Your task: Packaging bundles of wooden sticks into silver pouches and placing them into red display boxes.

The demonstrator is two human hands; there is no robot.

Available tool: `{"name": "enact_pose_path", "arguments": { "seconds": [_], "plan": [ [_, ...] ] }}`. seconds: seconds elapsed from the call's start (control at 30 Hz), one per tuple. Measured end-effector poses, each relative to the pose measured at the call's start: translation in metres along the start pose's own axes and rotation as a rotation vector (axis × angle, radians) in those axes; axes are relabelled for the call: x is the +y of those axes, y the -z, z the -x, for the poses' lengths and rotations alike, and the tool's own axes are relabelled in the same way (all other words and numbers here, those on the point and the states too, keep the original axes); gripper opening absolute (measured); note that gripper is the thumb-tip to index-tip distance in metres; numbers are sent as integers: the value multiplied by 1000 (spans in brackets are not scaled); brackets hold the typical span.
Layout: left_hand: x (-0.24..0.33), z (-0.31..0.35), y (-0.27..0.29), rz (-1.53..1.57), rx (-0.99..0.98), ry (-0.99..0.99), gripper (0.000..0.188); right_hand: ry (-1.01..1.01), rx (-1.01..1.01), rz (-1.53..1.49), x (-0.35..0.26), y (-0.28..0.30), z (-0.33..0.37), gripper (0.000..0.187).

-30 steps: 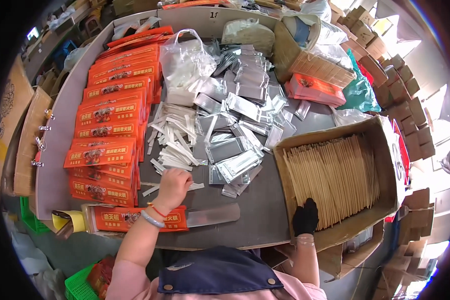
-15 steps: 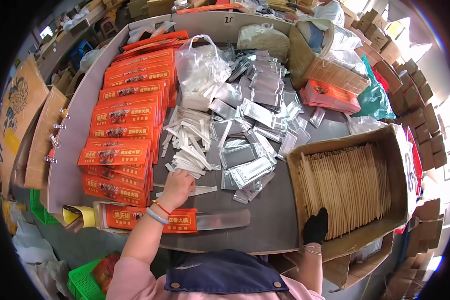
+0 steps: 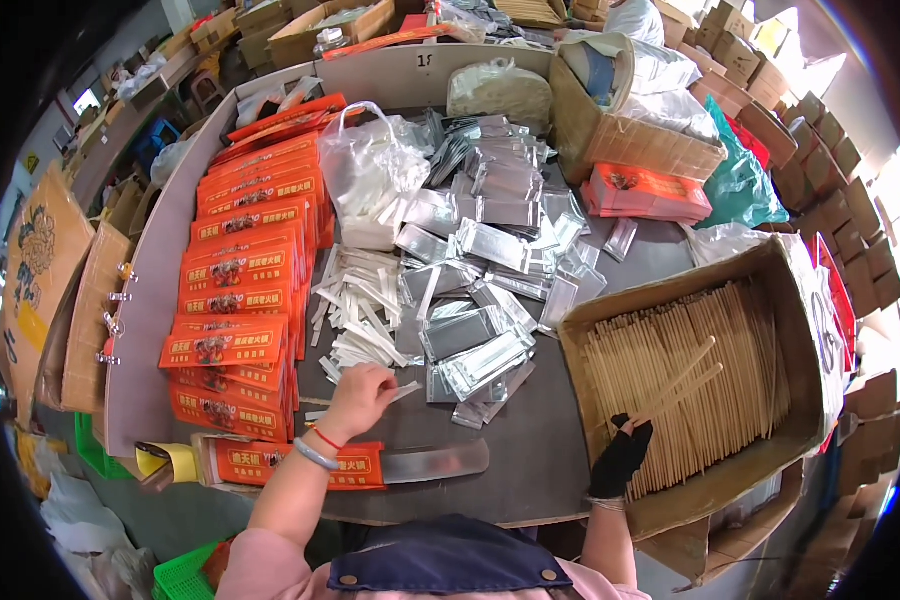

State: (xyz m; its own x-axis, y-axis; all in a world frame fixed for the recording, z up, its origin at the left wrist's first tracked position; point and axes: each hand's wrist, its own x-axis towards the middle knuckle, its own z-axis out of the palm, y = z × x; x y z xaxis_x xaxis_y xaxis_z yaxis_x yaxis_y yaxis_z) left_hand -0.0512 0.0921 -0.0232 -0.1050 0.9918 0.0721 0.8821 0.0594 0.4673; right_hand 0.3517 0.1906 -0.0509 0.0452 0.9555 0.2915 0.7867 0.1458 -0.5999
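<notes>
My right hand point(image 3: 622, 458), in a black fingerless glove, pinches a pair of wooden chopsticks point(image 3: 682, 388). It is over the near left part of a cardboard box point(image 3: 582, 385) packed with loose chopsticks point(image 3: 685, 440). My left hand point(image 3: 363, 398) is bare, its fingers curled together above the table; what they hold, if anything, is hidden. A thin white strip point(image 3: 406, 390) shows beside those fingers, next to a pile of white paper packets point(image 3: 365, 290). Under my left forearm lies a red printed sleeve point(image 3: 355, 466), with a clear plastic tongue point(image 3: 435, 460) sticking out on its right.
Overlapping red sleeves point(image 3: 235, 270) line the left side. Silver flat packets point(image 3: 490, 240) spread over the middle, beside a clear plastic bag point(image 3: 365, 170). A red stack point(image 3: 645, 192) lies at the back right before a cardboard box point(image 3: 640, 140). A low grey wall point(image 3: 380, 85) edges the table.
My right hand has lifted a pair of chopsticks from the box's contents. My left hand has risen from the white packets, its fingers now drawn together. The view has shifted slightly.
</notes>
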Motion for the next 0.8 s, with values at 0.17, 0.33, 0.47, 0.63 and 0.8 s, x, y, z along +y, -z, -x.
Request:
{"name": "enact_pose_path", "arguments": {
  "seconds": [0.17, 0.33, 0.47, 0.63, 0.8],
  "plan": [
    [53, -58, -46, 360, 138, 101, 17, -352, -81, -260, -47, 2, -3, 15],
    [77, -78, -61, 121, 13, 179, 37, -278, -53, -451, -41, 5, -4, 13],
    [81, -69, -54, 132, 104, 132, 37, -328, -131, -478, -60, 15, -3, 14],
    [81, -60, -47, 187, 232, 91, 28, -32, -310, -364, -76, 22, -4, 21],
    [79, -14, -5, 574, 72, 166, 20, 29, -371, -425, -62, 19, 0, 13]
  ]
}}
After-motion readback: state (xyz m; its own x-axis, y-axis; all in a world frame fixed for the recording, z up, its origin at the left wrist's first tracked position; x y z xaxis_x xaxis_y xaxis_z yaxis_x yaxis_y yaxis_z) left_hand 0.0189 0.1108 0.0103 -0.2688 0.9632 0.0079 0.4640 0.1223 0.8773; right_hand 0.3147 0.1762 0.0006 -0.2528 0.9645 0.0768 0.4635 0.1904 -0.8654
